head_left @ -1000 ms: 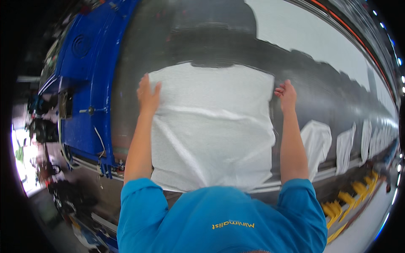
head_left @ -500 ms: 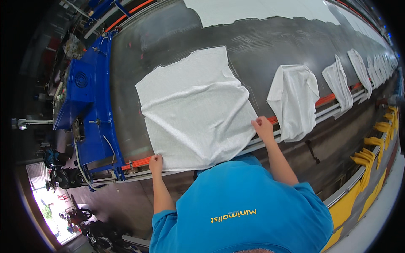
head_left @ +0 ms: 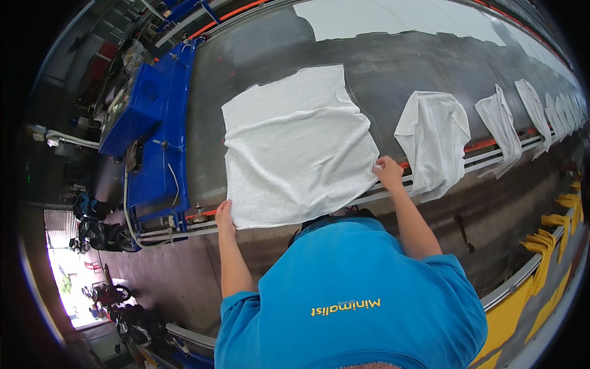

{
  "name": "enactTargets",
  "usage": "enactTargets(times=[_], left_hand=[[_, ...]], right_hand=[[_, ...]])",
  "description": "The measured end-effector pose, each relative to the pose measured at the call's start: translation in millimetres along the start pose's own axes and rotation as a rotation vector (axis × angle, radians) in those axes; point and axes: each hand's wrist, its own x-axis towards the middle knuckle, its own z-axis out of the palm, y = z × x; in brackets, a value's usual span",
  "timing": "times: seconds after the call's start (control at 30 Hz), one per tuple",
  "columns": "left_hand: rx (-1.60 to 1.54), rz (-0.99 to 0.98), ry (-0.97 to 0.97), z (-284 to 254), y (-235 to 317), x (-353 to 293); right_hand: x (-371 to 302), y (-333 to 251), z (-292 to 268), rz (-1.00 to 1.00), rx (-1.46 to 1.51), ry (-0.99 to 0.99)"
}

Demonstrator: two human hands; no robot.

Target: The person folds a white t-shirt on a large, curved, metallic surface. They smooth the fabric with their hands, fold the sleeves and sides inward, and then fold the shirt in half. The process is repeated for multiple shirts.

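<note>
Our hands are well apart, each pinched on the near side of one white cloth panel (head_left: pixel 295 144): the left hand (head_left: pixel 225 215) clamps its near left corner, the right hand (head_left: pixel 389 172) its near right corner. That near border lies over the pale rails (head_left: pixel 485 161) along the tabletop (head_left: pixel 212 138), just beside our blue shirt (head_left: pixel 347 277). Beyond it, folds fan out from the middle of the near border, and a long ridge crosses the panel from side to side; the far part lies flatter on the dark tabletop. To do this well, we would judge it best to draw both corners gently outward with even tension, so the folds open without skewing the cloth, then to lower it and stroke the ridge out from the centre. Pulling harder on one side would probably drag the far edge crooked; the faint outline just beside the right edge may serve as a guide. Off to our right, a crumpled white piece (head_left: pixel 433 138) drapes over the rails, with others past it, though the row blurs too much near the rim for us to count. Across the tabletop, a white sheet (head_left: pixel 393 21) lies along the far side.
</note>
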Motion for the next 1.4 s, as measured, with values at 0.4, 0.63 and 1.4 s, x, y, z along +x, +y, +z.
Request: enactTargets(times=[0.4,0.63,1.4], left_hand=[[-0.176,0.197,-0.099,-16,122,-54],[-0.019,0.249,-0.043,-34,149,-62],[1.233,0.480,0.019,-34,27,-12]], right_hand=[[-8,-71,-136,0.008,1.131,-0.016],[-33,-92,-175,-0.124,0.910,0.040],[-24,-1,-70,-0.027,0.174,-0.123]])
